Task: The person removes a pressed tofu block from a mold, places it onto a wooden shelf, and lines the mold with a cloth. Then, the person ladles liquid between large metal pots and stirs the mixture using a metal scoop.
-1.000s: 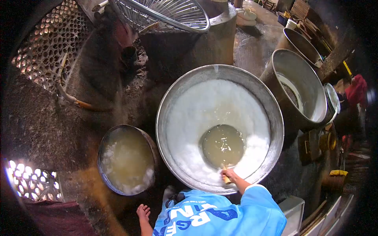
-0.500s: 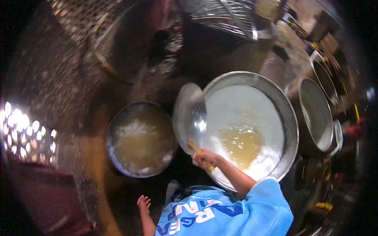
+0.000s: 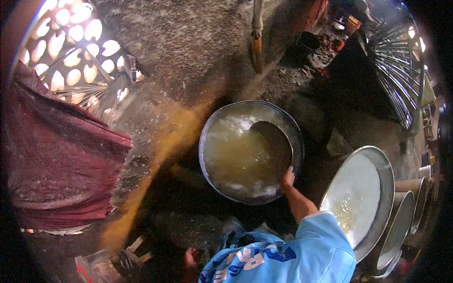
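Cloudy yellowish liquid with white foam fills the blue-rimmed round pot [image 3: 204, 160]. My right hand [image 3: 288, 178] is at the pot's right edge, closed on the handle of a large, wide-bowled ladle. The ladle's bowl [image 3: 272, 148] looks dark and lies tilted in the liquid; the handle is mostly hidden by my hand. Low beside my body, my left hand [image 3: 190, 258] hangs in shadow, loosely open, with nothing seen in it. To the right is a wide metal pan [image 3: 388, 188] with white foam and a yellowish patch of liquid.
More large metal vessels [image 3: 396, 231] stand beyond the pan at the right. A dark red cloth [image 3: 66, 160] hangs at the left, near a wall with bright holes [image 3: 75, 56]. Rough ground [image 3: 179, 56] spreads behind the pot. A small stool-like object [image 3: 106, 266] is at lower left.
My right hand has carried the ladle from the wide pan's edge leftward into the blue-rimmed pot. The view has turned left, so both vessels appear farther right.
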`<state>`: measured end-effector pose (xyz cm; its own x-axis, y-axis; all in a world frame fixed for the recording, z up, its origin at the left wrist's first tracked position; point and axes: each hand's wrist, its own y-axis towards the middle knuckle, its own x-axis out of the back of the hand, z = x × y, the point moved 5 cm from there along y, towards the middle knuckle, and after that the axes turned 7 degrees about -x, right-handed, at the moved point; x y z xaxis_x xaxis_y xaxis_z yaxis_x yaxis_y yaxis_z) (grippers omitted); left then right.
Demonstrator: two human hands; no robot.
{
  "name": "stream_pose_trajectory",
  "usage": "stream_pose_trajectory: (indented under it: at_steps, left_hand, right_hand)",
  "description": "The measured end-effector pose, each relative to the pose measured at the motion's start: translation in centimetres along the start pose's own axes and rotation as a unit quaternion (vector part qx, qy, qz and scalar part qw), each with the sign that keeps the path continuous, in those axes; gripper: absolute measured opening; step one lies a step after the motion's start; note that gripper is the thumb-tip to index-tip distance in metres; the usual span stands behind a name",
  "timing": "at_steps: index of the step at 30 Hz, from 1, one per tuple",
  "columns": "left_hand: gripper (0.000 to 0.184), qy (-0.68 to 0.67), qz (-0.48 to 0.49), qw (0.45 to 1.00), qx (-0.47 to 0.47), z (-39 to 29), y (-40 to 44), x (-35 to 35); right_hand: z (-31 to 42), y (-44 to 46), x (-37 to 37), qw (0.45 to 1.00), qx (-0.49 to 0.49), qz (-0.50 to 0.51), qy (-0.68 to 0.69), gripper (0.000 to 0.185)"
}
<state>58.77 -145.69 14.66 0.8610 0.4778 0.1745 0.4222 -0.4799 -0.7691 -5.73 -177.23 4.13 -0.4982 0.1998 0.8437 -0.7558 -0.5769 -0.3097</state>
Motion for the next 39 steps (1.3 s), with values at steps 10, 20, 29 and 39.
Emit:
stream_pose_trajectory:
  at_steps: [10,20,29,39]
  left_hand:
    - [0.045,-0.074,-0.026,0.996,0.031,-1.1,-2.5,0.8]
    - [0.034,-0.048,0.049,0.997,-0.038,-4.8,4.4,-5.5]
    - [0.026,-0.066,0.193,0.977,0.055,-2.5,7.3,-15.2]
    - [0.037,0.136,0.22,0.966,-0.021,-0.3,-0.6,-24.5]
  right_hand:
    - [0.9,-15.6,-11.9,0.779,-0.038,0.539,0.318,0.028]
    - [5.8,-18.4,8.1,0.761,-0.113,0.548,0.329,0.01]
    - [-6.7,-19.6,34.2,0.82,-0.138,0.452,0.325,0.012]
    - [-33.7,-21.8,40.7,0.867,-0.298,0.273,0.292,0.01]
